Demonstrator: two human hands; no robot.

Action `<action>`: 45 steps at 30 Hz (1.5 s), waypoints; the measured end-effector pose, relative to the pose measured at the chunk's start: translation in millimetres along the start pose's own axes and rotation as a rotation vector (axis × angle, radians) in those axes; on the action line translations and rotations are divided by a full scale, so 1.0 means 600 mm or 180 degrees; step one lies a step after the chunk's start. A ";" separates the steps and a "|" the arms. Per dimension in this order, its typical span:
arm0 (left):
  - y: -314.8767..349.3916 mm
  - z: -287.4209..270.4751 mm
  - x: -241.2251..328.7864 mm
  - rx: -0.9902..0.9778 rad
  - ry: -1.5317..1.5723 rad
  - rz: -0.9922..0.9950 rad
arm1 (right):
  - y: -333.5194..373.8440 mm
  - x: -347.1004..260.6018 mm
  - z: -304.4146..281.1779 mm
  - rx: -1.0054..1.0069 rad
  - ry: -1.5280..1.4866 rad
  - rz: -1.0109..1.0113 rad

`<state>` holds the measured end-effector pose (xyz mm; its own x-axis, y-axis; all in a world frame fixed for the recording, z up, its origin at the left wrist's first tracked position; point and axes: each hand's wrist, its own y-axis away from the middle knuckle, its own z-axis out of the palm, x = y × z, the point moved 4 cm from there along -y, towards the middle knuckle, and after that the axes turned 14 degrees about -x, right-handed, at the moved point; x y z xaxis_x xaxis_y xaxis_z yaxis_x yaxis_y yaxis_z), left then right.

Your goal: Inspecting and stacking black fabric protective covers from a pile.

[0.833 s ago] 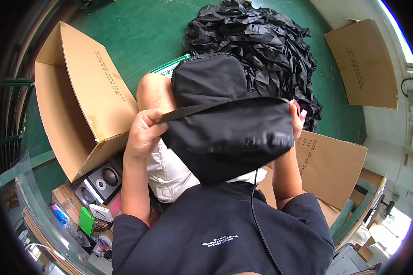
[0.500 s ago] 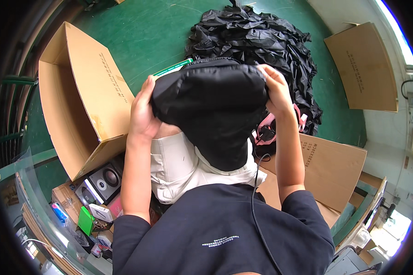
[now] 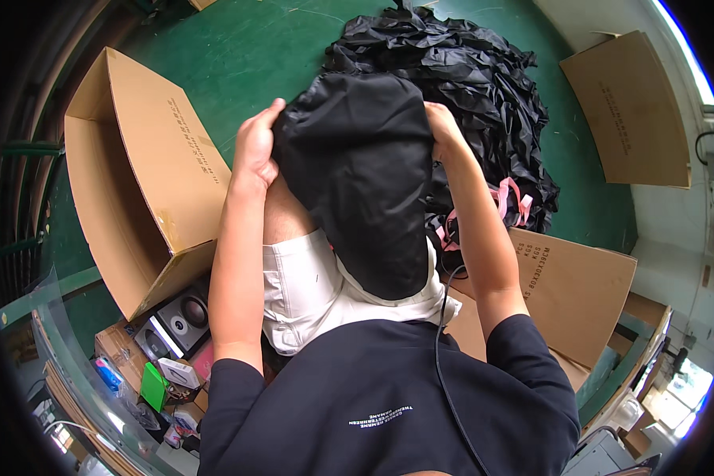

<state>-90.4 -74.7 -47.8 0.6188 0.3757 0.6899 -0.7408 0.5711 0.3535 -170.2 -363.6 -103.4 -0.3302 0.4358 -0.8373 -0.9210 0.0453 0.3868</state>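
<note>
A smooth black fabric piece, wide at the far end and narrowing to a rounded near end, is spread between my hands over my lap. On its left edge my left hand is closed, thumb up. My right hand grips the upper right edge, its fingertips partly hidden behind the cloth. The near end rests on my light-coloured shorts. Just beyond lies a large heap of crumpled black fabric on the green floor.
An open cardboard box stands at my left, another box at the far right. Cardboard lies by my right arm, near pink straps. A speaker and small packages sit at lower left. A black cable crosses my shirt.
The fabric's far end has risen and its broad face is spread flatter; the gathered edge seen before is out of sight. My right hand has moved left, my left slightly up and right.
</note>
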 end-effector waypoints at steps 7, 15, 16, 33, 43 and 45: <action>-0.007 0.038 0.001 -0.0146 -0.0773 -0.0213 | 0.034 0.007 0.002 0.0114 -0.0177 0.0299; -0.035 -0.010 -0.053 -0.0004 -0.1410 -0.0402 | 0.028 0.015 -0.026 -0.0055 -0.0516 -0.0142; -0.017 0.005 -0.069 -0.0035 -0.1424 -0.0418 | 0.031 0.029 -0.043 -0.0025 -0.0528 -0.0160; -0.038 -0.094 -0.197 0.0416 -0.0983 0.0019 | 0.085 0.104 -0.030 0.0272 -0.0521 0.0121; -0.032 -0.149 -0.215 0.0738 -0.2534 0.1137 | 0.083 0.148 -0.008 0.0357 -0.0207 -0.0185; -0.024 -0.106 -0.210 0.0674 -0.2402 0.1147 | 0.079 0.149 -0.008 0.0385 -0.0222 -0.0234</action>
<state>-141.0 -83.9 -179.9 0.0533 -0.1204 0.9913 -0.9382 0.3339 0.0910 -244.6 -327.2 -161.6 -0.2437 0.4886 -0.8378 -0.9092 0.1857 0.3727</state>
